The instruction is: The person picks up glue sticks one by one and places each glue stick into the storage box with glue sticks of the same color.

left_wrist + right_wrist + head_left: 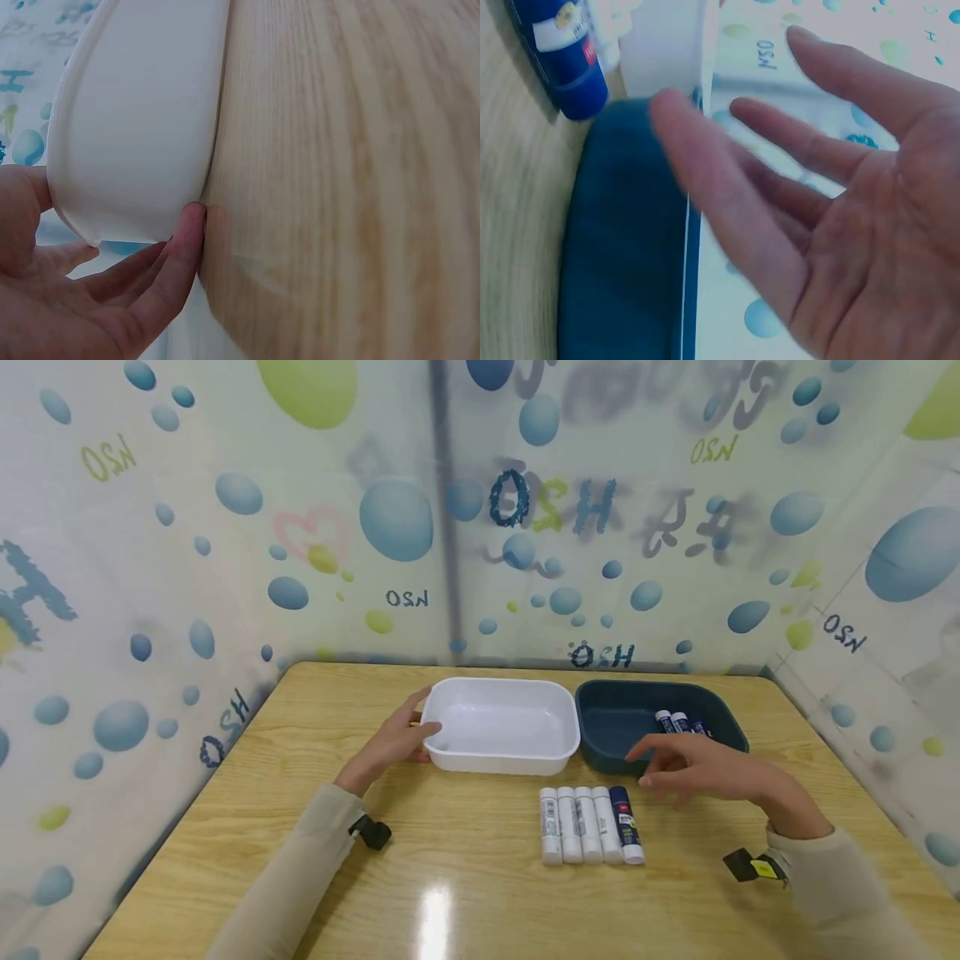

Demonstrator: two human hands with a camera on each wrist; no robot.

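Observation:
A white plastic basin (pixel 501 763) stands at the back of the table, its inside bare. My left hand (pixel 390 739) holds its left end, thumb over the rim and fingers against the outer wall. Right beside it sits a dark teal basin (pixel 613 727) with a few blue-and-white glue sticks (pixel 678 721) at its right side. My right hand (pixel 705 766) hovers over that basin's front rim, fingers loosely spread and holding nothing. In front of the basins lie several white glue sticks (pixel 569 827) in a row, with a dark blue glue stick (pixel 626 827) at the right end.
The wooden table (pixel 450 852) runs back to a patterned curtain wall (pixel 465 585), with similar walls left and right. A small black wrist device (pixel 371 832) is on the left sleeve, and another (pixel 742 865) on the right.

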